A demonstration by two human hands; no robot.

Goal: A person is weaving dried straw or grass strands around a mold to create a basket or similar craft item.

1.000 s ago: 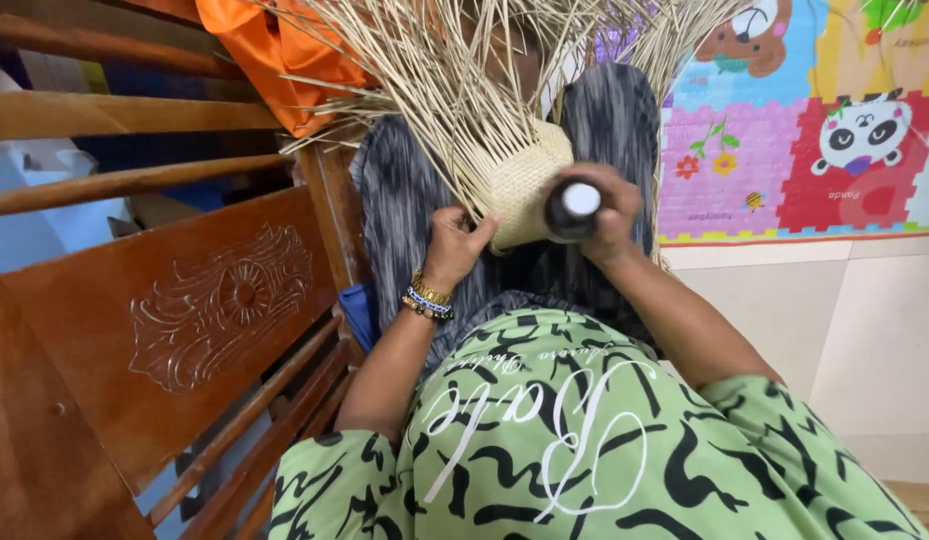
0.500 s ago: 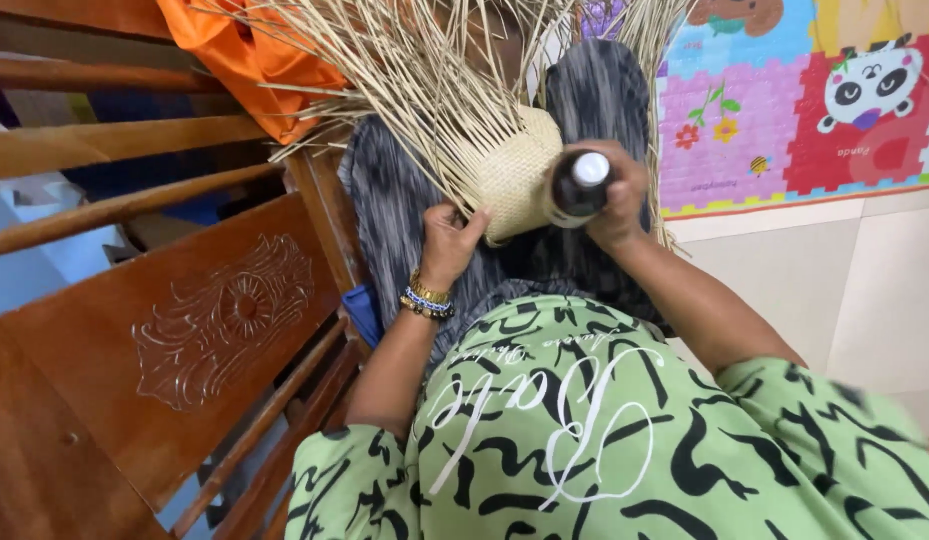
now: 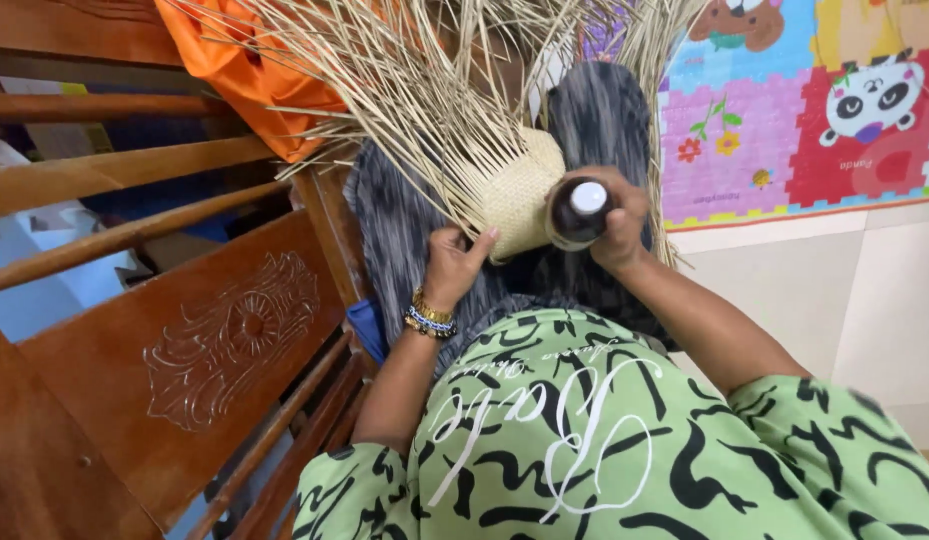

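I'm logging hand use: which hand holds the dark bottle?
The right hand grips the dark, white-capped bottle against the weave; the left hand, wearing bracelets, only holds the weave's edge.

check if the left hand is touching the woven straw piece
Touching. The head view shows the left hand with its fingertips pressed on the lower edge of the woven straw piece, no gap visible; the right hand grips a dark bottle.

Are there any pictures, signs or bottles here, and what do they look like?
Play mat: upright against the wall, top right; square tiles in pink, red, blue and yellow with cartoon animals.
Bottle: in the right hand, against the woven straw piece; round, dark, pale cap.
No screens.
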